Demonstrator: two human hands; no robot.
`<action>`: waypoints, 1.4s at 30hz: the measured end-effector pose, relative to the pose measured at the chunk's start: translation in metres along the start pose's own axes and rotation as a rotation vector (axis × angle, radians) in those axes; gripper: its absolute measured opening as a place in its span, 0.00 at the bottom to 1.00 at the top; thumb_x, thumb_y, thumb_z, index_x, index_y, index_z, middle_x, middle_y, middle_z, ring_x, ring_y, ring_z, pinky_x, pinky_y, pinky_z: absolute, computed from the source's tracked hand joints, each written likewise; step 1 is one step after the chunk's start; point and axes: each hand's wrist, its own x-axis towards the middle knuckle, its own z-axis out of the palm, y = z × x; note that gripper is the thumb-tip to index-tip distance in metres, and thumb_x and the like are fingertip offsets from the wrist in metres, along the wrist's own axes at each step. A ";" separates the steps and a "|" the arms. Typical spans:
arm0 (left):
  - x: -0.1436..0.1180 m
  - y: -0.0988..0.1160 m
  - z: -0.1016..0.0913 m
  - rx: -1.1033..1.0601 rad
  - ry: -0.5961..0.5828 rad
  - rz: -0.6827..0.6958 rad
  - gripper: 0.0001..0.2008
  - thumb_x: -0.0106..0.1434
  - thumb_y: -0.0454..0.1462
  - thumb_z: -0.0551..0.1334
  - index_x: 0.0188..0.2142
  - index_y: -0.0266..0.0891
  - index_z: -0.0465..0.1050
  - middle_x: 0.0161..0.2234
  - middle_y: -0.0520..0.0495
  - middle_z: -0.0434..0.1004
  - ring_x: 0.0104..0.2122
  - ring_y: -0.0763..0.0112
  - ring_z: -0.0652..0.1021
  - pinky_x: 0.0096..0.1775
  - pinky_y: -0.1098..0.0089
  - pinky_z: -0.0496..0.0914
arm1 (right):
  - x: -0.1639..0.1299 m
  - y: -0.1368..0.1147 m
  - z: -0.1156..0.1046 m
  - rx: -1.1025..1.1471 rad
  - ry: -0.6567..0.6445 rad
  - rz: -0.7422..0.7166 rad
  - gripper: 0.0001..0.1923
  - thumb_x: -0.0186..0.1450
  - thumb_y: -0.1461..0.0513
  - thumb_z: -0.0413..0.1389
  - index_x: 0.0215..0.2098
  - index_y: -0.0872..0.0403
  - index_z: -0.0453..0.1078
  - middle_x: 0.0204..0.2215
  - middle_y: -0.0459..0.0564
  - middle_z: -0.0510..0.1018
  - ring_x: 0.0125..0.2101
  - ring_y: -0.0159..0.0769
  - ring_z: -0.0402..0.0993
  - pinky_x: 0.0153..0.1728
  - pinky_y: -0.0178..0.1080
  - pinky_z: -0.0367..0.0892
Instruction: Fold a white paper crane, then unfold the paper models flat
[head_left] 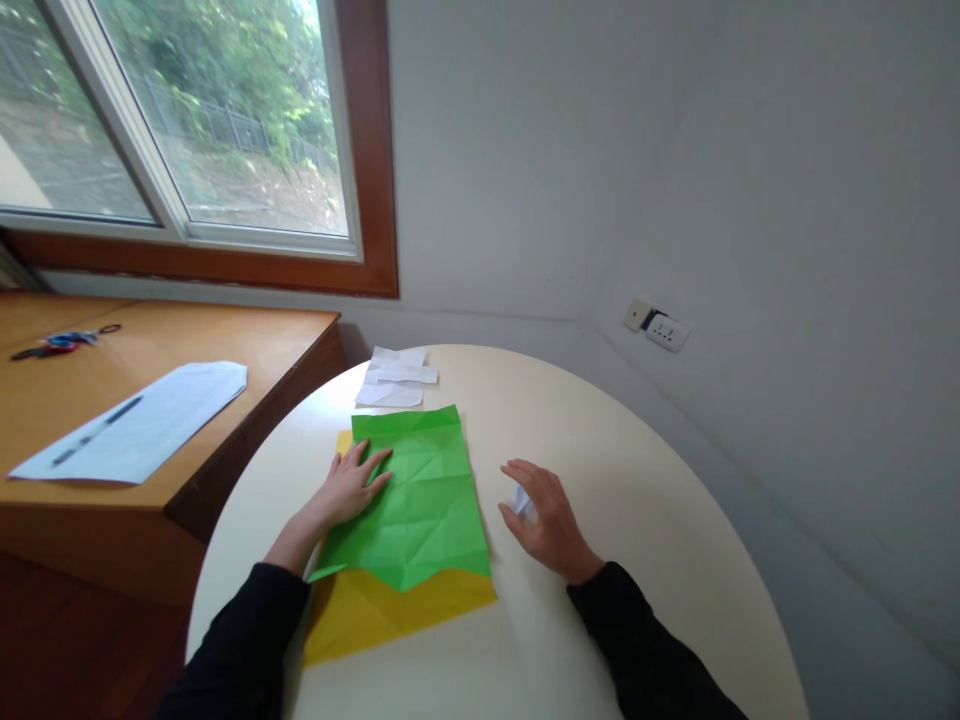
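Note:
A creased sheet of green paper (420, 490) lies over a sheet of yellow paper (390, 615) on the round table. My left hand (346, 488) rests on the green sheet's left side, its fingers spread. To the right of the papers, my right hand (546, 515) is curved with thumb and fingers apart. Within that curve sits a small white piece of paper (523, 503), partly hidden by the hand. Whether the fingers touch it I cannot tell.
Several white paper pieces (394, 380) lie at the far edge of the round table (555, 400). On the wooden desk (210, 330) at left are scissors (64, 343) and white sheets (180, 410) with a pen (97, 430). A wall socket (667, 331) is at right.

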 end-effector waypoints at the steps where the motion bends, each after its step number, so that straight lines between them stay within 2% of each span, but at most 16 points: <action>1: 0.000 0.000 0.000 -0.010 0.004 0.001 0.28 0.62 0.51 0.44 0.58 0.44 0.58 0.60 0.38 0.54 0.60 0.49 0.55 0.57 0.47 0.48 | -0.002 0.006 -0.001 -0.008 -0.037 0.025 0.25 0.60 0.60 0.52 0.56 0.53 0.57 0.51 0.57 0.68 0.53 0.45 0.62 0.51 0.49 0.59; 4: -0.001 0.000 -0.001 -0.018 0.024 0.004 0.29 0.61 0.54 0.46 0.58 0.45 0.58 0.60 0.39 0.54 0.60 0.48 0.54 0.57 0.46 0.47 | -0.009 0.018 0.000 0.000 -0.149 0.092 0.35 0.58 0.57 0.55 0.60 0.53 0.49 0.56 0.57 0.63 0.56 0.46 0.58 0.53 0.50 0.58; 6: -0.002 0.002 -0.003 -0.006 0.053 0.005 0.29 0.60 0.54 0.47 0.57 0.45 0.59 0.60 0.39 0.53 0.60 0.47 0.53 0.57 0.45 0.46 | -0.011 0.022 0.002 0.014 -0.198 0.115 0.37 0.57 0.57 0.56 0.61 0.53 0.47 0.57 0.57 0.62 0.57 0.45 0.57 0.54 0.50 0.57; 11: -0.009 0.009 -0.015 0.045 0.129 0.015 0.30 0.60 0.53 0.50 0.57 0.43 0.60 0.61 0.39 0.51 0.61 0.47 0.49 0.58 0.46 0.44 | -0.010 0.022 0.004 0.040 -0.240 0.165 0.31 0.57 0.60 0.55 0.58 0.55 0.54 0.54 0.57 0.66 0.54 0.43 0.61 0.54 0.49 0.58; 15: -0.019 0.018 -0.030 0.068 0.169 0.126 0.30 0.57 0.55 0.53 0.56 0.46 0.61 0.62 0.41 0.50 0.62 0.47 0.49 0.58 0.45 0.44 | -0.008 0.021 0.003 0.064 -0.232 0.194 0.28 0.58 0.60 0.54 0.56 0.55 0.57 0.53 0.57 0.68 0.53 0.42 0.63 0.54 0.49 0.58; 17: -0.025 0.025 -0.036 0.068 0.117 0.209 0.31 0.56 0.55 0.54 0.57 0.47 0.59 0.63 0.42 0.49 0.62 0.49 0.49 0.58 0.47 0.46 | -0.009 0.021 0.003 0.087 -0.229 0.199 0.28 0.58 0.60 0.55 0.56 0.54 0.58 0.53 0.56 0.68 0.53 0.42 0.63 0.54 0.49 0.58; 21: -0.034 0.039 -0.042 0.071 -0.070 0.317 0.38 0.51 0.56 0.59 0.59 0.50 0.54 0.64 0.42 0.44 0.62 0.49 0.47 0.57 0.47 0.47 | -0.009 0.025 0.001 0.202 -0.239 0.220 0.33 0.55 0.57 0.59 0.58 0.51 0.56 0.55 0.55 0.65 0.55 0.43 0.61 0.55 0.49 0.56; 25: -0.040 0.049 -0.037 0.101 -0.250 0.285 0.46 0.44 0.53 0.66 0.61 0.51 0.51 0.64 0.40 0.40 0.62 0.45 0.46 0.57 0.46 0.45 | -0.007 0.030 -0.008 0.363 -0.277 0.243 0.33 0.54 0.61 0.58 0.57 0.53 0.57 0.57 0.57 0.62 0.57 0.42 0.57 0.58 0.48 0.52; 28: -0.043 0.051 -0.031 0.096 -0.355 0.257 0.48 0.44 0.52 0.65 0.62 0.50 0.47 0.65 0.39 0.36 0.62 0.44 0.44 0.57 0.45 0.44 | -0.005 0.033 -0.015 0.430 -0.310 0.247 0.32 0.52 0.67 0.55 0.56 0.53 0.59 0.58 0.56 0.61 0.59 0.41 0.54 0.59 0.48 0.50; 32: -0.046 0.052 -0.028 0.077 -0.400 0.249 0.48 0.46 0.53 0.64 0.62 0.50 0.43 0.65 0.38 0.32 0.62 0.45 0.41 0.57 0.43 0.40 | -0.005 0.038 -0.016 0.449 -0.307 0.261 0.32 0.50 0.72 0.50 0.53 0.53 0.63 0.57 0.55 0.62 0.59 0.39 0.55 0.58 0.47 0.50; 38: -0.047 0.055 -0.028 0.078 -0.450 0.269 0.55 0.40 0.56 0.66 0.63 0.48 0.40 0.64 0.33 0.28 0.60 0.41 0.35 0.53 0.36 0.38 | -0.008 0.040 -0.004 0.414 -0.275 0.274 0.25 0.52 0.70 0.52 0.49 0.57 0.68 0.53 0.58 0.67 0.55 0.40 0.61 0.57 0.45 0.54; 42: -0.045 0.059 -0.030 0.097 -0.477 0.265 0.58 0.37 0.56 0.67 0.63 0.47 0.40 0.63 0.30 0.26 0.60 0.38 0.34 0.52 0.35 0.37 | -0.011 0.042 0.004 0.404 -0.231 0.285 0.24 0.52 0.70 0.51 0.46 0.54 0.71 0.50 0.55 0.70 0.52 0.39 0.65 0.55 0.45 0.57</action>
